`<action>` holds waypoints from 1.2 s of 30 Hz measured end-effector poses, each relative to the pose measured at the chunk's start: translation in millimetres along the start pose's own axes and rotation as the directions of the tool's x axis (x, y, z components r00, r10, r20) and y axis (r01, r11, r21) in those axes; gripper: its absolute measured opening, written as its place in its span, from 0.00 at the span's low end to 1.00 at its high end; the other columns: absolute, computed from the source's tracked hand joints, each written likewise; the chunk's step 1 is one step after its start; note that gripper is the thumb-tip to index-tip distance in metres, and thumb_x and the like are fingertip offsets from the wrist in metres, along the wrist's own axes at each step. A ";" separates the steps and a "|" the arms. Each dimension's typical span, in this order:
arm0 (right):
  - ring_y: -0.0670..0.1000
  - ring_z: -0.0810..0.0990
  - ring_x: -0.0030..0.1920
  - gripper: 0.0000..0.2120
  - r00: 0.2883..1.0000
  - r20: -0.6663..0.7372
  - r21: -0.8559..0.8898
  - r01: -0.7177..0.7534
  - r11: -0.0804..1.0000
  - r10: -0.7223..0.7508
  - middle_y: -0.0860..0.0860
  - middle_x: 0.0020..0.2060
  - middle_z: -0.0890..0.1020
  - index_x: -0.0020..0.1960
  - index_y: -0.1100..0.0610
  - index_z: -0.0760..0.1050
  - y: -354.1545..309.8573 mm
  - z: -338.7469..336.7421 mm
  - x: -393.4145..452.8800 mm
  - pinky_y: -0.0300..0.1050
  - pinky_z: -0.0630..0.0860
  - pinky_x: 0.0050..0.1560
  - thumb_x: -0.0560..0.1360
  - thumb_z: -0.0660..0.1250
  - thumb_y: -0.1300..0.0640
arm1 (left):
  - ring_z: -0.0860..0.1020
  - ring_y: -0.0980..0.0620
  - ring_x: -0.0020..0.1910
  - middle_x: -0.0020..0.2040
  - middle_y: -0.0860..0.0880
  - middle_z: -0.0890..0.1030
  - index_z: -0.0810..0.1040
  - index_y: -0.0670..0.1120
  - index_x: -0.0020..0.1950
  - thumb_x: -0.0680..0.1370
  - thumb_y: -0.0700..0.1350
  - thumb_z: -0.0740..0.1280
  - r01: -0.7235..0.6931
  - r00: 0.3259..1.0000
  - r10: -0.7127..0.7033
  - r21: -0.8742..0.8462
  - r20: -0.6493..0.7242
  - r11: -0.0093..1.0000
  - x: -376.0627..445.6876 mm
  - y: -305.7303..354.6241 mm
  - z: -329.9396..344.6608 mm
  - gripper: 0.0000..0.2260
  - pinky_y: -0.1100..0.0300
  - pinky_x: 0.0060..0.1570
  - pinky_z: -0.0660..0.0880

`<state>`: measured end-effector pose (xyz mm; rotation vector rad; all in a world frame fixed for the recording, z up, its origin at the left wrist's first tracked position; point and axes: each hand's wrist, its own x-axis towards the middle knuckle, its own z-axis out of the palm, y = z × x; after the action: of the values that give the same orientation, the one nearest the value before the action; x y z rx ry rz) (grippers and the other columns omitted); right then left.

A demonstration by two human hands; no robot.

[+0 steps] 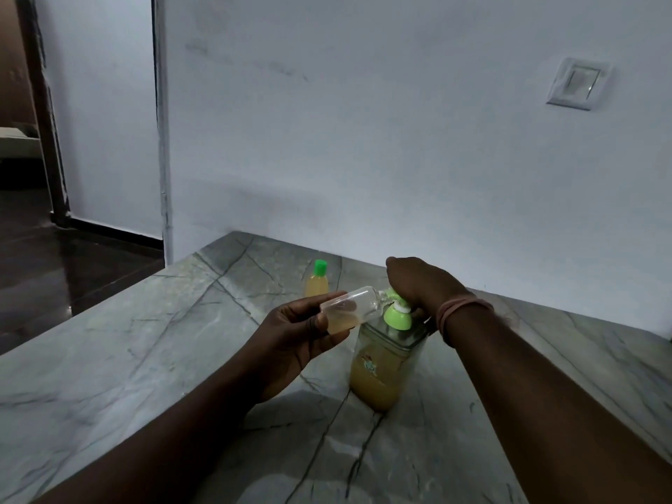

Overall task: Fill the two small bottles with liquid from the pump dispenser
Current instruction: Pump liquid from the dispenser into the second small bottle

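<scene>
Mid-frame, the left hand (pixel 291 332) pinches the open bottle (pixel 351 309) tipped sideways, mouth at the spout, to catch soap. The right hand (pixel 418 285) presses the pump (pixel 398 314) — fingers curled over it. The capped bottle (pixel 317 283) stands behind — full.

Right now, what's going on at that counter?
A person is refilling small bottles. The left hand holds an uncapped small bottle tilted, its mouth at the spout of the pump dispenser, while the right hand presses on the green pump head. That bottle holds only a little yellow liquid. A second small bottle, green-capped and looking full, stands behind on the marble counter.
</scene>
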<state>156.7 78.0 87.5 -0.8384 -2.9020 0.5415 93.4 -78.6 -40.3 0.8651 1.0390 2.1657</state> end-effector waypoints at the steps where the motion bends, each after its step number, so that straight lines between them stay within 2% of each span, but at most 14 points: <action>1: 0.55 0.70 0.47 0.14 1.000 -0.012 -0.010 0.005 1.000 -0.005 0.61 0.56 0.76 0.37 0.59 0.65 -0.2 2.3 0.2 0.43 0.64 0.47 0.80 0.49 0.64 | 0.79 0.40 0.64 0.64 0.40 0.81 0.84 0.42 0.60 0.61 0.50 0.84 0.000 1.000 0.000 0.002 -0.007 1.000 0.1 -0.2 -0.9 0.30 0.55 0.54 0.80; 5: 0.54 0.70 0.44 0.14 1.000 0.012 0.008 -0.009 1.000 0.008 0.61 0.53 0.75 0.39 0.59 0.67 -0.3 0.5 0.6 0.42 0.65 0.45 0.80 0.49 0.64 | 0.78 0.39 0.65 0.65 0.39 0.80 0.83 0.41 0.61 0.62 0.50 0.84 -0.001 1.000 0.001 -0.009 -0.002 1.000 -0.5 0.3 -2.0 0.30 0.54 0.56 0.80; 8: 0.56 0.74 0.46 0.16 0.996 0.085 0.084 -0.018 0.996 0.011 0.58 0.39 0.73 0.56 0.63 0.73 0.6 -7.7 -3.5 0.49 0.73 0.53 0.82 0.48 0.58 | 0.78 0.40 0.65 0.65 0.39 0.80 0.82 0.41 0.62 0.63 0.49 0.83 0.005 1.000 -0.004 -0.021 0.021 1.000 -0.8 0.6 -1.7 0.30 0.54 0.56 0.80; 10: 0.60 0.77 0.47 0.20 0.993 0.110 0.115 -0.044 0.992 0.031 0.58 0.37 0.73 0.63 0.64 0.72 -0.7 -11.7 -8.7 0.53 0.76 0.56 0.82 0.49 0.54 | 0.78 0.39 0.66 0.66 0.39 0.79 0.82 0.40 0.62 0.63 0.48 0.83 0.007 1.000 -0.006 -0.031 0.029 0.999 -0.9 0.1 -1.8 0.30 0.55 0.56 0.80; 12: 0.57 0.73 0.47 0.20 0.995 0.098 0.080 -0.016 0.997 0.009 0.58 0.41 0.75 0.65 0.65 0.70 -1.5 -8.1 -3.5 0.48 0.72 0.55 0.82 0.47 0.57 | 0.78 0.39 0.65 0.66 0.39 0.80 0.82 0.40 0.62 0.62 0.49 0.84 0.007 1.000 -0.006 -0.033 0.015 0.999 -0.1 -0.5 -2.1 0.30 0.55 0.55 0.80; 16: 0.57 0.74 0.57 0.19 0.999 0.008 -0.028 0.051 0.998 -0.051 0.60 0.64 0.74 0.63 0.62 0.71 3.1 1.8 4.8 0.45 0.68 0.58 0.83 0.46 0.57 | 0.79 0.40 0.64 0.64 0.40 0.81 0.83 0.41 0.61 0.62 0.49 0.84 0.001 1.000 -0.001 -0.018 0.011 1.000 0.6 -2.0 -2.7 0.31 0.55 0.54 0.80; 21: 0.58 0.73 0.64 0.19 0.995 0.086 -0.002 0.042 0.999 -0.041 0.60 0.67 0.72 0.67 0.63 0.69 -0.2 -3.9 -5.0 0.45 0.67 0.64 0.84 0.46 0.57 | 0.78 0.40 0.65 0.65 0.39 0.80 0.81 0.40 0.63 0.63 0.49 0.83 -0.001 1.000 0.002 -0.025 0.009 1.000 0.5 -1.4 -4.0 0.32 0.55 0.55 0.80; 23: 0.54 0.77 0.54 0.19 0.991 0.121 0.006 0.051 0.999 -0.051 0.55 0.56 0.77 0.67 0.60 0.69 -0.4 -8.5 -6.1 0.45 0.67 0.64 0.84 0.48 0.53 | 0.78 0.40 0.65 0.66 0.39 0.79 0.81 0.39 0.63 0.63 0.49 0.83 -0.004 1.000 0.004 -0.021 0.015 1.000 0.5 -1.6 -4.1 0.32 0.55 0.55 0.80; 25: 0.50 0.73 0.38 0.18 0.994 0.101 0.031 0.023 0.999 -0.026 0.50 0.38 0.73 0.63 0.59 0.72 -0.4 -7.9 -3.2 0.46 0.69 0.57 0.83 0.49 0.51 | 0.78 0.40 0.65 0.65 0.39 0.80 0.81 0.39 0.63 0.64 0.49 0.83 -0.006 1.000 0.007 -0.028 0.021 1.000 0.8 -1.3 -3.8 0.31 0.55 0.54 0.80; 26: 0.51 0.72 0.38 0.18 0.995 0.089 0.022 0.030 0.999 -0.032 0.51 0.38 0.73 0.62 0.60 0.72 -0.1 -6.3 -0.8 0.45 0.69 0.53 0.83 0.49 0.52 | 0.79 0.40 0.64 0.65 0.39 0.80 0.81 0.39 0.63 0.63 0.49 0.83 -0.006 1.000 0.006 -0.032 0.020 0.999 1.1 -1.6 -4.1 0.31 0.56 0.54 0.80; 28: 0.55 0.74 0.48 0.18 0.996 0.069 -0.011 0.056 0.998 -0.055 0.56 0.53 0.78 0.63 0.62 0.72 1.4 -1.6 3.0 0.43 0.68 0.53 0.83 0.47 0.56 | 0.79 0.40 0.64 0.64 0.39 0.80 0.82 0.40 0.62 0.63 0.49 0.83 -0.002 1.000 0.002 -0.029 0.010 1.000 1.6 -2.2 -4.7 0.31 0.56 0.54 0.80; 30: 0.56 0.74 0.53 0.16 0.998 0.011 -0.039 0.056 0.998 -0.055 0.60 0.64 0.74 0.58 0.61 0.72 3.4 3.2 4.9 0.44 0.69 0.55 0.82 0.47 0.59 | 0.79 0.40 0.64 0.65 0.39 0.80 0.81 0.39 0.63 0.62 0.49 0.83 -0.002 1.000 0.002 -0.028 0.013 1.000 1.5 -2.8 -4.7 0.32 0.55 0.54 0.80; 33: 0.54 0.71 0.50 0.13 0.999 -0.003 -0.029 0.042 0.999 -0.042 0.60 0.64 0.74 0.51 0.58 0.69 3.3 2.3 0.3 0.44 0.67 0.52 0.82 0.47 0.58 | 0.79 0.41 0.64 0.65 0.39 0.80 0.82 0.40 0.62 0.63 0.49 0.83 -0.002 1.000 0.003 -0.034 0.026 0.999 0.8 -2.4 -4.0 0.31 0.55 0.54 0.80; 36: 0.57 0.74 0.61 0.19 0.998 0.062 -0.007 0.028 1.000 -0.027 0.60 0.64 0.74 0.65 0.62 0.70 3.1 -2.1 -3.2 0.45 0.68 0.61 0.83 0.46 0.56 | 0.79 0.41 0.64 0.65 0.39 0.80 0.82 0.40 0.62 0.63 0.49 0.83 -0.001 1.000 0.002 -0.034 0.029 0.999 -0.2 -1.1 -2.9 0.30 0.56 0.54 0.80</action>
<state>161.4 79.5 88.5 -0.7951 -2.9693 0.5638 91.6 -79.5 -42.6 0.8797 0.9850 2.1594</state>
